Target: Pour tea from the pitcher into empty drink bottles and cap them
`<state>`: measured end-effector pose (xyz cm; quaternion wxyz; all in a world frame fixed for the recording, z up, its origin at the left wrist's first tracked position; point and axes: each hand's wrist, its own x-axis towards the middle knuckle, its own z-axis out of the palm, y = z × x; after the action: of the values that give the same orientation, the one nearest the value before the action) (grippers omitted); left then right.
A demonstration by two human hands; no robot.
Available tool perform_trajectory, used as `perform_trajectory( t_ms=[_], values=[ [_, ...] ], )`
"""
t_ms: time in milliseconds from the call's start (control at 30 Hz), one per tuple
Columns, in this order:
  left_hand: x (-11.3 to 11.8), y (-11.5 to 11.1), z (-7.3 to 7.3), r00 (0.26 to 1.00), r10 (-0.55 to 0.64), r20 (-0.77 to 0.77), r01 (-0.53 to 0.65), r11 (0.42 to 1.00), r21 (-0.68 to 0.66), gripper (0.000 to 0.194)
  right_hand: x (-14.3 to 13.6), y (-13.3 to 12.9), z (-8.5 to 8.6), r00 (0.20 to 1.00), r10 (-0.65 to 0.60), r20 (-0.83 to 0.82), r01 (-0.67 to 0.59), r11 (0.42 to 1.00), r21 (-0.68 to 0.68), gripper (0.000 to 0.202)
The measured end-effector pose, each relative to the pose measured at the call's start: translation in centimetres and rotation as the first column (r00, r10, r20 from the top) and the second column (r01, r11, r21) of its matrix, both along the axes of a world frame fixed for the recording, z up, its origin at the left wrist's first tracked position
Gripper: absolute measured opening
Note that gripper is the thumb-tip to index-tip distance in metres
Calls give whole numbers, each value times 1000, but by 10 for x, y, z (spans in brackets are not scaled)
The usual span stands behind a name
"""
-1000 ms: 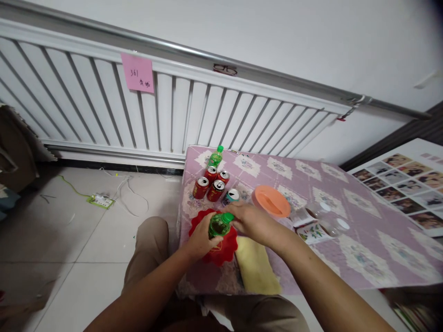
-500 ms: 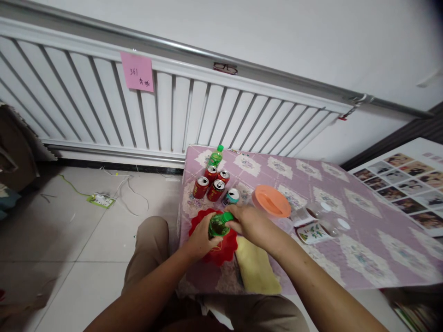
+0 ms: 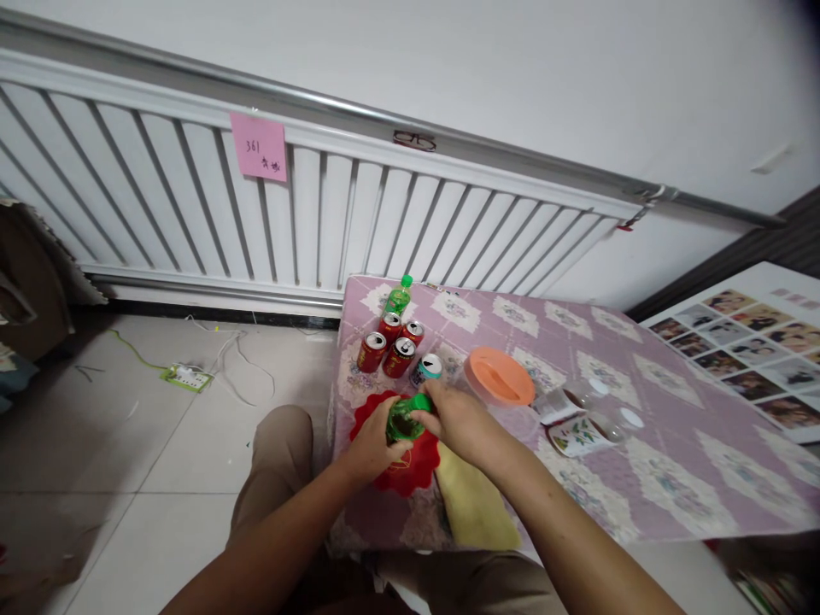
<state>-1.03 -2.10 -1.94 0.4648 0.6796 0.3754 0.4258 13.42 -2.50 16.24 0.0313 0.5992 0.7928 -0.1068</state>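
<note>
My left hand (image 3: 373, 448) is wrapped round a green plastic bottle (image 3: 403, 422), held over a red scalloped mat (image 3: 410, 470). On the bottle's green cap (image 3: 421, 402), the fingers of my right hand (image 3: 452, 416) are closed. Just beyond stand several red drink cans (image 3: 398, 357) with a teal-and-white can (image 3: 427, 370) beside them. A second green bottle (image 3: 398, 296) stands upright behind the cans. Under my right forearm lies a folded yellow cloth (image 3: 477, 500), partly covered.
Right of my hands sits a clear container with an orange lid (image 3: 500, 376). Two clear bottles with white caps, one with a leaf-patterned label (image 3: 580, 434), lie on the flowered tablecloth (image 3: 672, 478). A radiator (image 3: 307, 213) runs behind the table; a power strip (image 3: 187, 377) lies on the floor.
The whole view has shifted slightly as the head moved. Both hands keep their hold on the green bottle and its cap, with little visible difference.
</note>
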Motion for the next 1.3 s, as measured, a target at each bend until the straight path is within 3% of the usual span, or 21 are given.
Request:
perform_trajectory(
  t_ms=[100,200,500,933,1300],
  values=[
    [0,0,-1,1000,3,-19,-3,1000,-8,78,7,0,-3,987,96,-130,-90,995,54,33],
    [0,0,-3,1000,0,-20,0,1000,4,77,11,1,-8,973,154,-173,-143,987,74,28],
    [-1,0,-4,1000,-2,-16,2,1000,4,80,14,-1,-32,969,143,-200,-108,978,176,28],
    [-3,1,-5,998,-38,-44,39,999,36,77,9,3,-22,947,288,142,-313,928,205,29],
    [-4,-1,5,998,-48,-46,49,999,9,74,16,9,-18,935,348,63,-354,925,136,27]
  ],
)
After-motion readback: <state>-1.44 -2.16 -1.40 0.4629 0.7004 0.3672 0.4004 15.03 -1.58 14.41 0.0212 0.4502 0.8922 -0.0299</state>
